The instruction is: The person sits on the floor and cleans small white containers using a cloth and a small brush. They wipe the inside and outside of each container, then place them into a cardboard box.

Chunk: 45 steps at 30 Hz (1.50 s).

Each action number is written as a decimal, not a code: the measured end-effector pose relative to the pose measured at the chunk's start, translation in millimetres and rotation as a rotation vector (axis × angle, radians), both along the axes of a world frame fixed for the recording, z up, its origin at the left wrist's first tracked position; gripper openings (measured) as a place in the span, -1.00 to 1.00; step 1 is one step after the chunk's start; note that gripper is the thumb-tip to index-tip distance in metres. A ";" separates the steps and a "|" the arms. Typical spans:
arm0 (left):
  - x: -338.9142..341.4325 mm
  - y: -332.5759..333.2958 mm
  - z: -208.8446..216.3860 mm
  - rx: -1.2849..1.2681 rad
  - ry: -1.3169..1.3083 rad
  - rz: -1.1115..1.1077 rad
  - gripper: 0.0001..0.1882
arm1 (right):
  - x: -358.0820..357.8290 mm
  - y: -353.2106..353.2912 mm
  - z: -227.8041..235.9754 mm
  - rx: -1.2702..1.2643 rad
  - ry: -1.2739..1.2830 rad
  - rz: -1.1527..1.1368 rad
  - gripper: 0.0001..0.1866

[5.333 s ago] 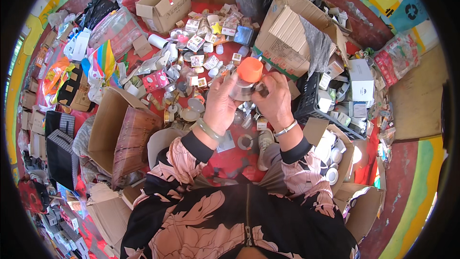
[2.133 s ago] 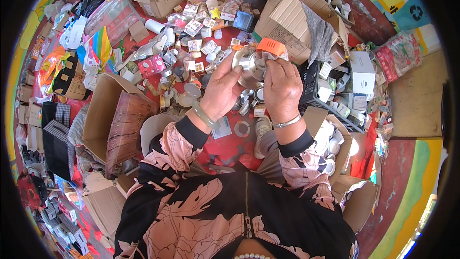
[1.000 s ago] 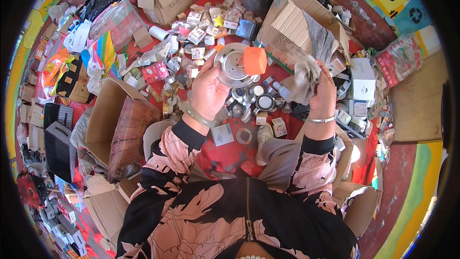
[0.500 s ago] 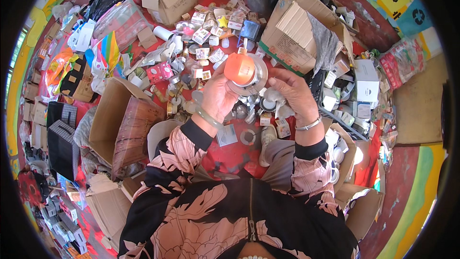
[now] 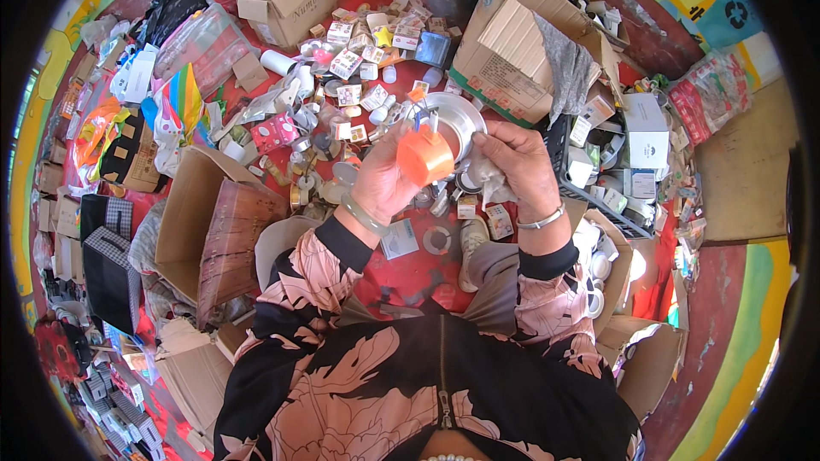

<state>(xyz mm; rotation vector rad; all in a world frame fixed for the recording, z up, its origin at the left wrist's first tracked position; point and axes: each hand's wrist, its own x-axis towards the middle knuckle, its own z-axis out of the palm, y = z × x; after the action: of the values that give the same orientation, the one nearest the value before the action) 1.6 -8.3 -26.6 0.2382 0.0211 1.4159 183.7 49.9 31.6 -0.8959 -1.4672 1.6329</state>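
My left hand (image 5: 380, 181) is closed around an orange plastic cup-like piece (image 5: 424, 158), held above the floor in front of me. Right behind it a round silver dish (image 5: 465, 116) with a wide rim is tilted, its hollow facing up toward me. A small prong or wire stands up between the two; I cannot tell how they are joined. My right hand (image 5: 515, 160) pinches the dish's right edge between thumb and fingers. From that same hand hangs a crumpled translucent plastic bag (image 5: 486, 181).
Small boxes (image 5: 346, 63) and round parts are heaped on the red floor beyond my hands. A black crate (image 5: 600, 212) of white pieces stands right, below a large carton (image 5: 504, 60). An open carton (image 5: 192, 230) sits left. My shoe (image 5: 470, 248) is below my hands.
The orange piece has tipped and dropped toward me, off the silver dish. The dish has turned so its hollow shows. My view has shifted slightly.
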 end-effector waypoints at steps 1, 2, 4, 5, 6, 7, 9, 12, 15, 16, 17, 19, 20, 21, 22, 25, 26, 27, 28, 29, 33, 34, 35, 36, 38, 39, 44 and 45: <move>-0.5 -0.1 0.5 0.017 0.033 0.011 -0.74 | 5.3 2.0 1.4 0.025 -0.020 0.028 -0.82; -1.5 -0.9 8.1 0.034 0.067 0.024 -0.74 | 11.2 3.9 8.4 -0.055 0.004 0.003 -0.80; -3.4 -1.5 6.1 -0.006 0.138 0.108 -0.73 | 24.4 7.8 25.0 -0.216 0.056 -0.040 -0.75; -2.0 -0.3 2.7 -0.063 0.164 0.171 -0.73 | 31.5 11.7 25.9 -0.224 0.181 -0.058 -0.72; -0.8 0.2 0.5 -0.120 0.190 0.234 -0.73 | 37.4 16.9 26.8 -0.231 0.307 -0.074 -0.70; -1.1 -1.2 -0.9 -0.163 0.183 0.206 -0.76 | 40.1 19.6 27.5 -0.237 0.433 -0.090 -0.66; -4.5 2.8 -13.1 -0.168 0.270 0.260 -0.72 | 35.1 15.4 27.9 -0.167 0.419 -0.048 -0.61; 0.0 2.7 1.5 -0.134 0.289 0.311 -0.79 | 16.0 1.4 27.3 0.032 0.210 -0.146 -0.65; 2.8 0.8 9.8 -0.125 0.438 0.333 -0.80 | 5.1 -3.3 -0.8 0.148 -0.017 -0.254 -0.71; 3.1 0.3 10.2 -0.129 0.519 0.337 -0.79 | -1.0 -1.0 -2.8 0.551 -0.097 -0.276 -0.79; 4.9 -1.3 12.6 -0.113 0.549 0.324 -0.78 | -4.0 -4.0 -3.4 0.564 -0.133 -0.301 -0.80; 9.4 -4.6 18.6 -0.080 0.610 0.297 -0.76 | -4.6 -6.3 -2.6 0.590 -0.193 -0.303 -0.81; 9.8 -5.0 17.0 -0.071 0.693 0.289 -0.75 | -3.5 -5.4 -1.0 0.605 -0.216 -0.278 -0.81; 9.9 -5.2 14.2 -0.062 0.777 0.281 -0.75 | -3.0 -5.1 0.8 0.619 -0.239 -0.253 -0.81; 9.9 -5.4 11.1 -0.052 0.860 0.273 -0.74 | -3.4 -5.6 3.0 0.634 -0.242 -0.222 -0.81; 7.1 -6.3 6.7 0.016 0.989 0.248 -0.75 | -4.2 -8.3 8.1 0.620 -0.253 -0.155 -0.81; 5.5 -6.4 6.7 0.023 1.000 0.238 -0.75 | -3.8 -7.6 8.4 0.613 -0.261 -0.143 -0.80; 3.3 -5.2 7.6 0.030 0.996 0.218 -0.75 | -2.8 -5.9 8.8 0.605 -0.269 -0.130 -0.79; 1.3 -4.5 8.8 0.017 0.997 0.203 -0.74 | -1.7 -5.1 9.2 0.598 -0.277 -0.117 -0.79; -0.8 -3.2 10.2 0.004 0.997 0.190 -0.73 | -1.0 -4.7 10.0 0.415 -0.239 -0.079 -0.78; -1.1 -3.0 22.1 -0.054 0.560 0.093 -0.66 | -2.6 -5.2 7.9 0.074 -0.051 -0.078 -0.78; 0.6 -2.6 26.6 -0.023 0.546 0.130 -0.64 | -3.3 -4.6 3.6 0.086 0.005 -0.115 -0.79; 2.6 -2.2 30.7 0.008 0.531 0.166 -0.62 | -2.6 -2.2 -1.9 0.058 0.016 -0.159 -0.82; 3.6 -1.6 32.8 0.039 0.517 0.201 -0.60 | -2.4 -1.8 -5.5 0.006 0.103 -0.174 -0.83; 1.1 0.3 24.7 0.059 0.539 0.167 -0.59 | -3.8 -1.8 -7.2 -0.095 0.278 -0.202 -0.85; 2.2 -0.7 22.9 0.030 0.566 0.162 -0.61 | -2.9 -1.5 -6.8 -0.111 0.302 -0.206 -0.87; 1.3 -3.7 25.7 -0.082 0.568 0.127 -0.68 | 7.9 6.9 -7.0 -0.097 0.255 -0.165 -0.88; 3.8 -2.6 28.5 -0.039 0.657 0.173 -0.69 | 11.1 11.2 -7.9 -0.061 0.209 -0.243 -0.89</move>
<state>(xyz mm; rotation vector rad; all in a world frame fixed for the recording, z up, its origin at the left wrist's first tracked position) 5.4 -10.9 1.9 0.6731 0.6200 1.4523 194.8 61.0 23.8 -0.8707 -1.1263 1.5451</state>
